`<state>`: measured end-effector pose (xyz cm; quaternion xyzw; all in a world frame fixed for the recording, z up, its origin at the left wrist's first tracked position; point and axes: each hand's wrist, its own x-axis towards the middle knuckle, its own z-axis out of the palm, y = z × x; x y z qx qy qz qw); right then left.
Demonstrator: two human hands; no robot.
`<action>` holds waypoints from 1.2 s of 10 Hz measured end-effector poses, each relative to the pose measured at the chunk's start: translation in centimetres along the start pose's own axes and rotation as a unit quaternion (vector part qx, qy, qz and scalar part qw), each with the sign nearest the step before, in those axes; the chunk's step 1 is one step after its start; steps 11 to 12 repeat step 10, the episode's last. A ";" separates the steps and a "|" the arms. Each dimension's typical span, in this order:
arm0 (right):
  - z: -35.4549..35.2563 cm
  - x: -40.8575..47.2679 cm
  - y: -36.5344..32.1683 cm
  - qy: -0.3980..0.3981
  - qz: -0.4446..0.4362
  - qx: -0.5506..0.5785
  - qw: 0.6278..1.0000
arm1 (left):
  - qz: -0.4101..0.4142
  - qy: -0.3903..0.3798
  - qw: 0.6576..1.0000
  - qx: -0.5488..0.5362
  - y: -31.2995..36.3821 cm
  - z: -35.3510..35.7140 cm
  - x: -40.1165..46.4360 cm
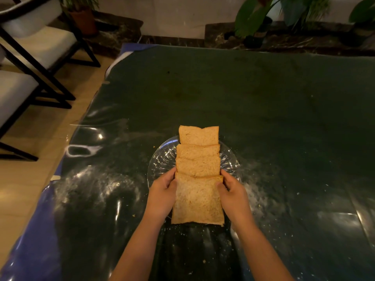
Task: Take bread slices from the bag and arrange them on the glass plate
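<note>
Several brown bread slices lie overlapped in a row across the glass plate [160,161], from the far slice [198,135] toward me. The nearest slice [197,201] overhangs the plate's near edge. My left hand [163,192] grips its left side and my right hand [233,191] grips its right side, fingers curled over the edges. No bread bag is in view.
The plate sits on a dark table under a shiny plastic sheet [263,110], dotted with crumbs. Chairs [30,63] stand on the wooden floor to the left. Potted plants [255,21] line a dark ledge beyond the table's far edge.
</note>
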<state>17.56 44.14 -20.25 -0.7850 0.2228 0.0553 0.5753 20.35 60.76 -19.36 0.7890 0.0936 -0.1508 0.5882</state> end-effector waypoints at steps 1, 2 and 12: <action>0.0 0.1 -0.1 0.004 -0.011 -0.007 1.000 | -0.002 0.002 1.000 -0.004 -0.1 0.2 0.0; 0.3 0.6 -0.5 0.008 -0.028 -0.015 0.999 | 0.004 0.006 1.000 -0.006 0.0 0.2 0.3; -2.3 0.8 -5.9 0.001 -0.032 -0.077 0.997 | 0.001 -0.007 0.995 0.099 4.7 -2.6 0.3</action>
